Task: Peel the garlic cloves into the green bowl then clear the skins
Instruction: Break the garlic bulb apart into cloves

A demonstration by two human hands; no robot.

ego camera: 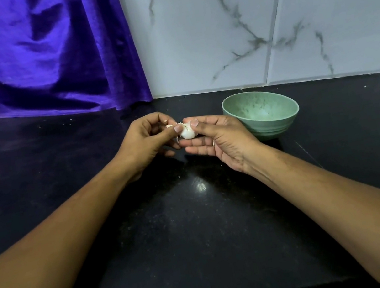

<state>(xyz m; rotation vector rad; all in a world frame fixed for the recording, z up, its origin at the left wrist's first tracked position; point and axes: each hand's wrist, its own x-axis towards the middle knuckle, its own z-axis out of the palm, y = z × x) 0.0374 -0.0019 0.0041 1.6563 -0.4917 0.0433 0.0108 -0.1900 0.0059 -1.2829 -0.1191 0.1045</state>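
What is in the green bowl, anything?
Empty, it seems: the green bowl shows only its bare speckled inside.

Dim, glare on counter (201, 187), edges warped

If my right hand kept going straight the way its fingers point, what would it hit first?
Probably the left hand: the right hand points left at it, both pinching the garlic between them. Depth is unclear.

The green bowl (261, 113) stands just right of the hands; purple cloth (38, 56) hangs behind the bare dark bench (186, 232).
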